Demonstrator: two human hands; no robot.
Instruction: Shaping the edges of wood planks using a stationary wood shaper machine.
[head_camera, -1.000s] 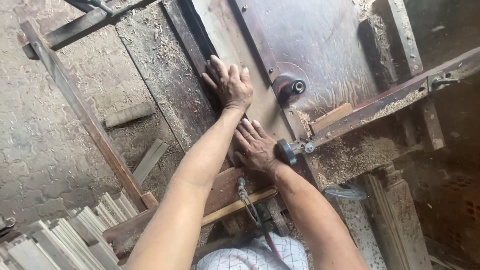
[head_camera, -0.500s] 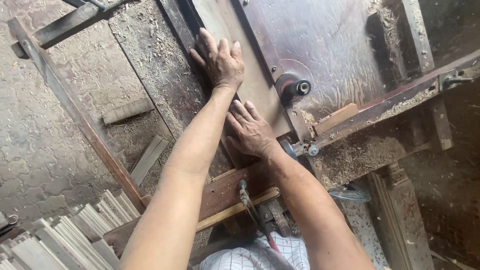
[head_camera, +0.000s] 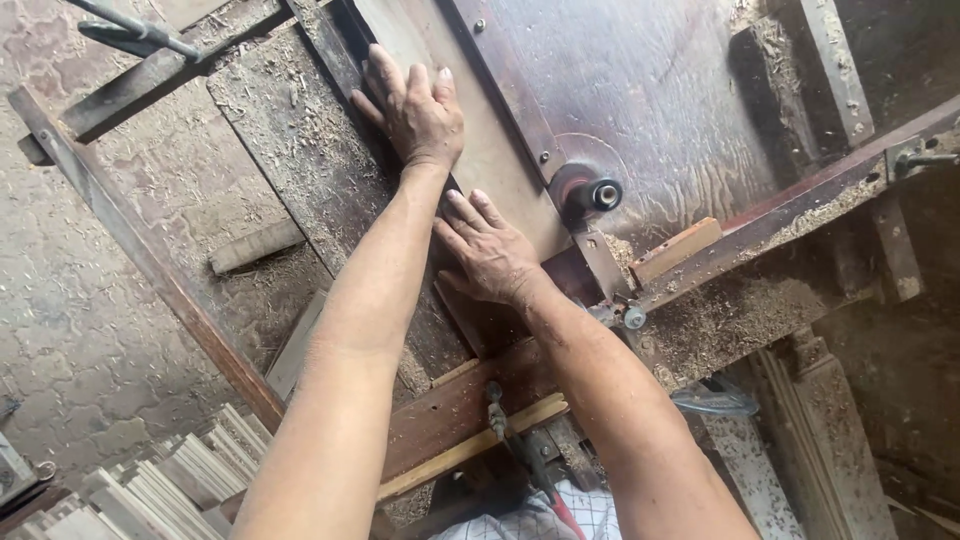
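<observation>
- The far end of the long board (head_camera: 490, 130) runs out past the top edge of the frame, so I cannot see its full length; its near end is covered by my right hand (head_camera: 490, 255) and wrist.
- The cutter itself is hard to make out: only a dark round spindle (head_camera: 598, 195) shows at centre right, and I cannot tell what lies under it.
- My left forearm hides a strip of the worktop (head_camera: 300, 160) at centre, and sawdust blurs the lower right of the frame.
- The board is a pale grey-brown plank, smooth and flat, lying aslant from the centre up toward the top middle, between a dark groove on its left and the brown metal plate (head_camera: 660, 100) on its right.
- My left hand (head_camera: 415, 110) lies flat on the board in the upper middle of the frame, fingers spread and not closed around anything.
- My right hand presses palm-down on the board's near part at centre, fingers stretched out, just left of the spindle.
- Compared with half a second ago, my left hand sits further up along the board and my right hand has followed it forward, closer to the spindle.
- A stack of pale cut strips (head_camera: 150, 480) fills the lower left corner, partly cut off.
</observation>
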